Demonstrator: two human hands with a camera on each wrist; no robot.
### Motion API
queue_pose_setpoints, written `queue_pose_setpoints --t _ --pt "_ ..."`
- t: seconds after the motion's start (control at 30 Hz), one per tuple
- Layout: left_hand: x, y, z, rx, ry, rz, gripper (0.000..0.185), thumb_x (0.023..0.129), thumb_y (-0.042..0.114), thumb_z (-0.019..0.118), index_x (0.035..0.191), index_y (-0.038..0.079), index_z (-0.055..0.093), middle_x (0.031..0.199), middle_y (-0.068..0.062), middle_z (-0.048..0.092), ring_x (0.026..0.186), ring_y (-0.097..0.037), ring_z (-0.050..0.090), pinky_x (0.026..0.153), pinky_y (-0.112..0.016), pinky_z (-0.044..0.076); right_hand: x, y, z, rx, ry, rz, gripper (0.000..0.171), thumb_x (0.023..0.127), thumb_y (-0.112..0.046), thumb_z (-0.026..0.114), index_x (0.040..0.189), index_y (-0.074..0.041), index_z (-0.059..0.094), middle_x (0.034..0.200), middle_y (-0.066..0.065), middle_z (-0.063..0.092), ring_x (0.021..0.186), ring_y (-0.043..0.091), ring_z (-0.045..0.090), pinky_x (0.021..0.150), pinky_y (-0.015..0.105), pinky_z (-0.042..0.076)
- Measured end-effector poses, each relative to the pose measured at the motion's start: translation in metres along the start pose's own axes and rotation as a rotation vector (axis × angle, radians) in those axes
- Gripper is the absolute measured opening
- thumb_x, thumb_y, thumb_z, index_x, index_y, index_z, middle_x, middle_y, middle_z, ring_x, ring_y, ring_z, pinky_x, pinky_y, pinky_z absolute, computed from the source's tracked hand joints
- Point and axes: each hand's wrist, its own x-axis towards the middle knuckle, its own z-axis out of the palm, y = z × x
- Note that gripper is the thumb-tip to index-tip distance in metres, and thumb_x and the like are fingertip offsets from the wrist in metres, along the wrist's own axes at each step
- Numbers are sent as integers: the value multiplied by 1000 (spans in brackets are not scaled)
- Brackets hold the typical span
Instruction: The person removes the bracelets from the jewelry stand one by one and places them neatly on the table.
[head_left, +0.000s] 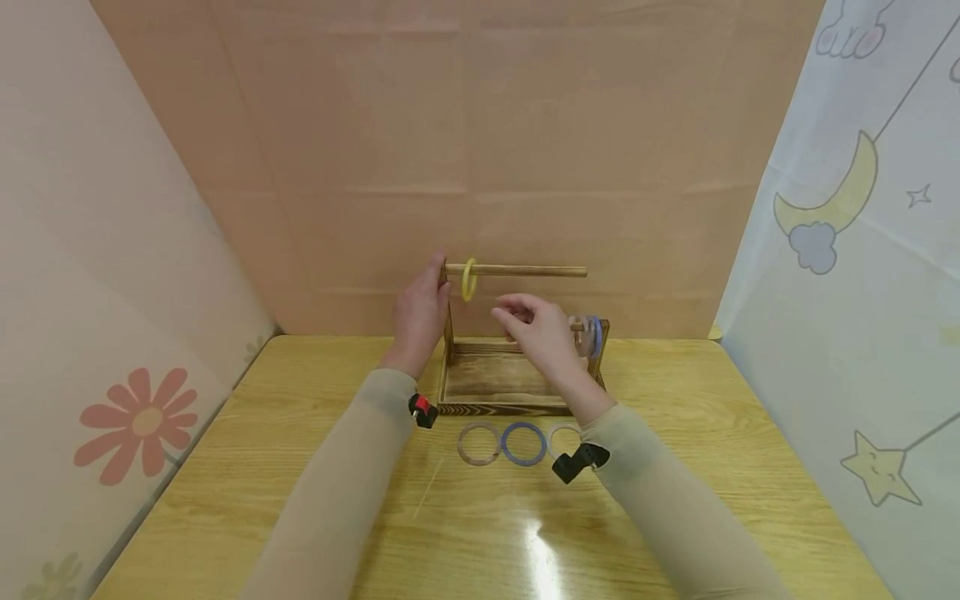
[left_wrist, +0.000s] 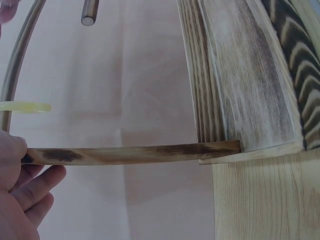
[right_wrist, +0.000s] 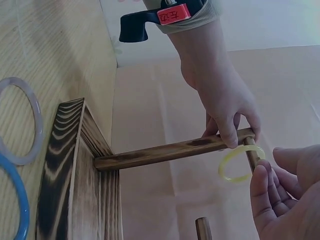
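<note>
Now left hand (head_left: 420, 317) gripping rack post (right_wrist: 165, 151), yellow ring (head_left: 468, 279) alongside.

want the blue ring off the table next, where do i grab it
Pinch the blue ring by its near rim, coming from above. It lies flat on the table, flanked closely by clear rings, so the near edge is the free side.

Yellow ring (head_left: 469, 279) hangs upright on wooden rod (head_left: 525, 270), near rod's left end, beside upright post (head_left: 448, 321).
</note>
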Motion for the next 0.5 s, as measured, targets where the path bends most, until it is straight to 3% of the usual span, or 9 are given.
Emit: queue_pose_setpoints --t 0.1,0.33,0.5 --pt "0 0 1 0 5 6 47 114 21 65 158 13 51 116 -13 78 85 -33 73 73 -50 60 7 -2 3 3 1 0 29 108 -29 77 131 -11 79 112 9 78 87 22 75 78 39 61" --pt "0 0 0 -10 1 4 47 115 22 64 159 14 51 115 -13 77 83 -33 72 72 -50 59 20 -5 9 34 2 34 29 108 -26 76 131 -9 79 116 13 78 89 23 76 89 55 62" --pt "0 0 -1 -23 -1 -5 47 115 21 64 159 13 51 118 -14 77 87 -35 73 77 -51 60 30 -5 15 17 3 7 29 108 -24 76 130 -6 79 114 15 78 88 24 76 86 52 63"
